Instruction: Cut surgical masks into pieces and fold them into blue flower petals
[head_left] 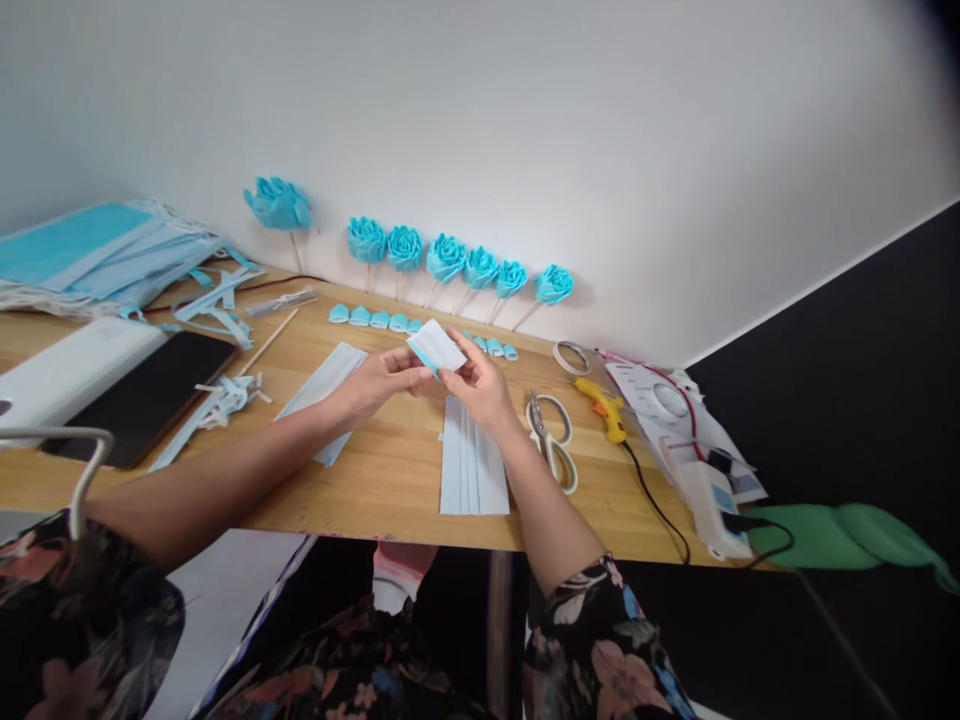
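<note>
Left hand (382,378) and right hand (481,388) pinch the folded sheet (437,346) between them, above the table (397,485). Relative to the folded sheet: roses (445,257), 12 o'clock; scissors (538,422), 4 o'clock; phone (146,395), 9 o'clock.

Held between my left hand (379,382) and right hand (484,388), the small folded fabric piece (439,345) is white with a bright blue edge. My loose printed sleeves (626,650) are black, patterned with pinkish and blue flowers. Beyond my hands, the ruffled fabric roses (446,258) are turquoise. Below my right hand, the pleated fabric rectangle (472,465) is pale blue, lined lengthwise; to its right, the pistol-shaped plastic glue gun (611,415) is yellow with an orange trigger. Left of my left hand, the flat rectangular phone (150,395) is black. The wooden tabletop (397,490) beneath is honey-brown, grained.
</note>
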